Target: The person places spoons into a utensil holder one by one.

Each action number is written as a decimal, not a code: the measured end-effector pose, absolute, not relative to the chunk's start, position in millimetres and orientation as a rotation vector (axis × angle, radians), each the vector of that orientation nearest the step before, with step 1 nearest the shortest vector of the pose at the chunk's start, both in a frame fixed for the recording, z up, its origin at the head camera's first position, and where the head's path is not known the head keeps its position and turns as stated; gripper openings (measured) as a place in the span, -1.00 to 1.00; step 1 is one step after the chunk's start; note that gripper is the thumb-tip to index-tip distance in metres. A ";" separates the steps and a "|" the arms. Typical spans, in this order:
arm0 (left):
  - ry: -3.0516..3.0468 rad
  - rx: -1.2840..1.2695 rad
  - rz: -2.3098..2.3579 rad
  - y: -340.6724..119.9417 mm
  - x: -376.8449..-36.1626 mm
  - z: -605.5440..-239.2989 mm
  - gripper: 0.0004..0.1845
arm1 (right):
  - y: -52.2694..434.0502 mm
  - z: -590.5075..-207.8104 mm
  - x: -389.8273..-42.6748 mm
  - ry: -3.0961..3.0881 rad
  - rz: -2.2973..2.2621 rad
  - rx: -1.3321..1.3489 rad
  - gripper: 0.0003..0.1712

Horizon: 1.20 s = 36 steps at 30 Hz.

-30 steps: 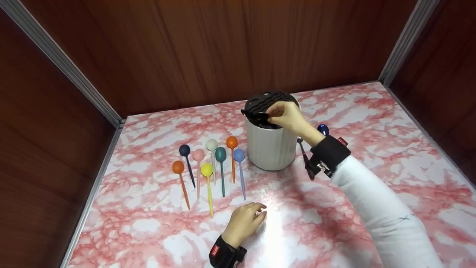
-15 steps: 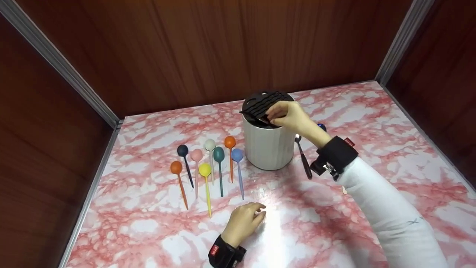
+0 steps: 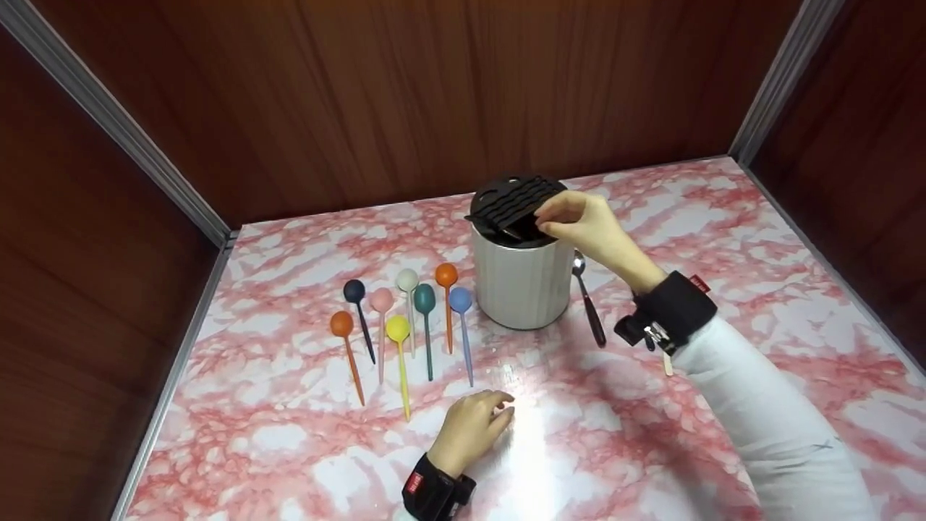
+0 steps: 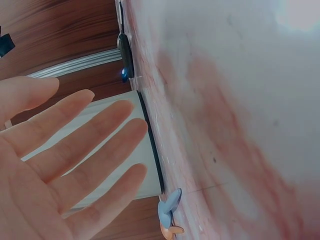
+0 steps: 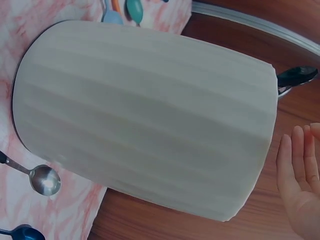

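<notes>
Right hand (image 3: pixel 593 230) poised, holding nothing, by the top of a pale canister (image 3: pixel 522 288)

In the head view, the canister stands upright on the pink-and-white marbled table (image 3: pixel 289 470), its grey-white side faintly ribbed, its black top (image 3: pixel 518 204) crossed by wavy bars. A dark piece (image 3: pixel 474 218) pokes out at the left of the rim. The right hand reaches in from the right, above the top's right edge, fingers gently bent, thumb below them and a gap between. The left hand (image 3: pixel 472 425) is low near the table's front, back upward, fingers relaxed, gripping nothing. Eight coloured spoons (image 3: pixel 425 298) lie left of the canister; a metal spoon (image 3: pixel 589 300) with a dark handle lies just to its right.

In the left wrist view, the left hand's fingers are extended and spread, palm bare, with the canister behind them and a dark band around its foot.

In the right wrist view, the canister fills the middle, its top end pointing right. The dark piece juts past the rim with shiny metal just beneath. The right hand's fingers, nearly straight, show apart from the wall. A blue spoon (image 5: pixel 25 233) lies near the metal one.
</notes>
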<state>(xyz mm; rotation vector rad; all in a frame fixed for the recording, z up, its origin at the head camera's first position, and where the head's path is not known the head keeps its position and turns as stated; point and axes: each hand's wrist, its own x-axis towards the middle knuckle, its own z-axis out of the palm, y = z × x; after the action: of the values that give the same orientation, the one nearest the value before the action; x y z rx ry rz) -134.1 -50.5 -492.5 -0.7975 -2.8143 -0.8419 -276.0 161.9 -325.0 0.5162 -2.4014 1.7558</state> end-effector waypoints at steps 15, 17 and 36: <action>-2.814 -0.788 -0.840 -49.0 -134.9 -493.4 -0.82 | 167.1 -333.4 -258.7 -2.400 1.839 0.520 -0.77; -2.812 -0.785 -0.839 -49.1 -135.4 -493.2 -0.82 | 167.1 -334.8 -255.7 -2.404 1.845 0.524 -0.78; -2.815 -0.783 -0.824 -51.2 -138.6 -490.8 -0.83 | 169.4 -372.1 -236.1 -2.501 1.842 0.540 -0.78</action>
<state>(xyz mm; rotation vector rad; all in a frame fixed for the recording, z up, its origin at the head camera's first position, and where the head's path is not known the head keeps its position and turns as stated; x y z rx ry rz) -138.6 -51.2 -490.8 -0.7833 -2.8146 -0.8241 -236.1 169.4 -372.1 0.5398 -2.5008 1.8419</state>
